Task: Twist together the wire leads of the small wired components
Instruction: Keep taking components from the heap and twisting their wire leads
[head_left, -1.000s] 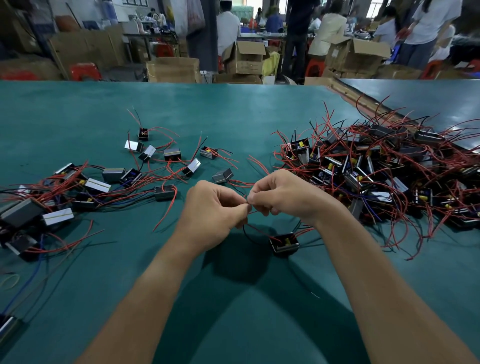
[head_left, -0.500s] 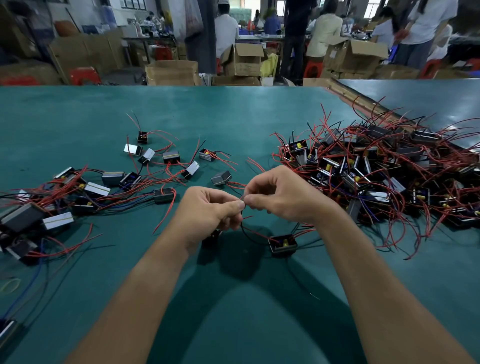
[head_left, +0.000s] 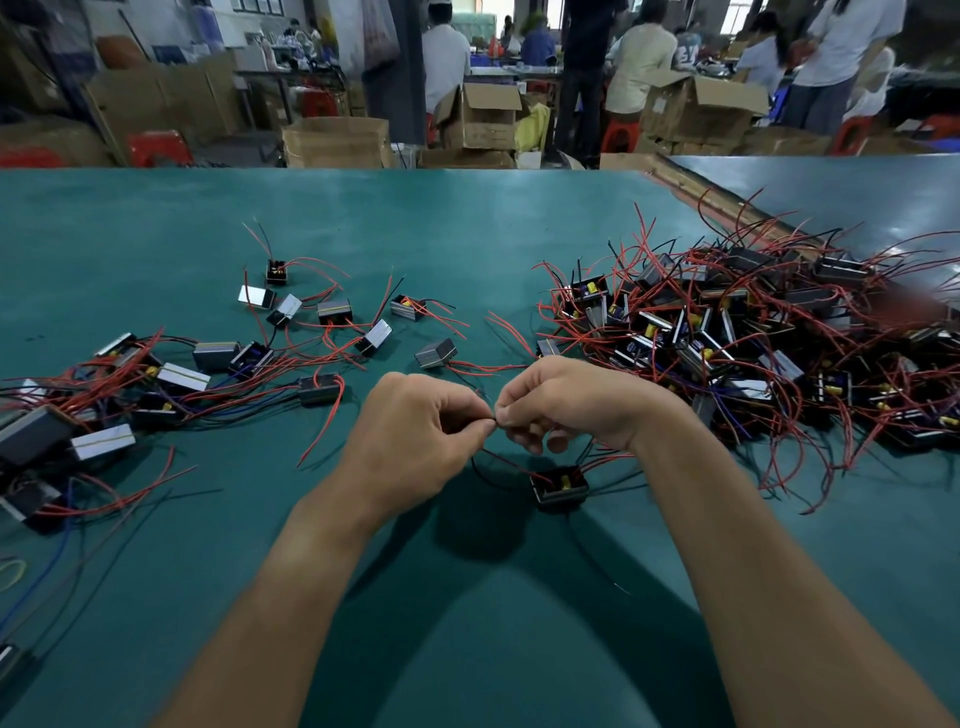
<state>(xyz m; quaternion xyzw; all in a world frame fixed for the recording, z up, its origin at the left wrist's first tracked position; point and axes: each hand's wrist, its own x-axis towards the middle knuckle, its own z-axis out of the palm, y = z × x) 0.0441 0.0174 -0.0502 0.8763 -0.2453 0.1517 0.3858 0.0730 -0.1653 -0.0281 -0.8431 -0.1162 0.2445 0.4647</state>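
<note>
- Head view: both hands meet over the middle of the green tabletop (head_left: 467, 223), fingertips almost touching each other.
- The left hand (head_left: 415, 441) is curled, its thumb and forefinger pinching the thin ends of the wire leads (head_left: 511, 464).
- The right hand (head_left: 576, 405) is curled too and pinches the same lead ends from the other side; its lower fingers are tucked under.
- From the pinch, red and black leads drop to a small black component (head_left: 560, 484) with a yellow part inside. It sits on the tabletop just below the right hand, in the shadow of the wrists.
- More leads fan out from this component towards the right forearm.
- A dense heap of similar components (head_left: 727, 343), tangled in red and black wires, lies to the right of the hands.
- A looser spread of components (head_left: 218, 358), some with shiny metal faces up, lies to the left, reaching the frame's edge.
- Beyond the tabletop's far edge stand open cardboard boxes (head_left: 335, 141) and several people.
</note>
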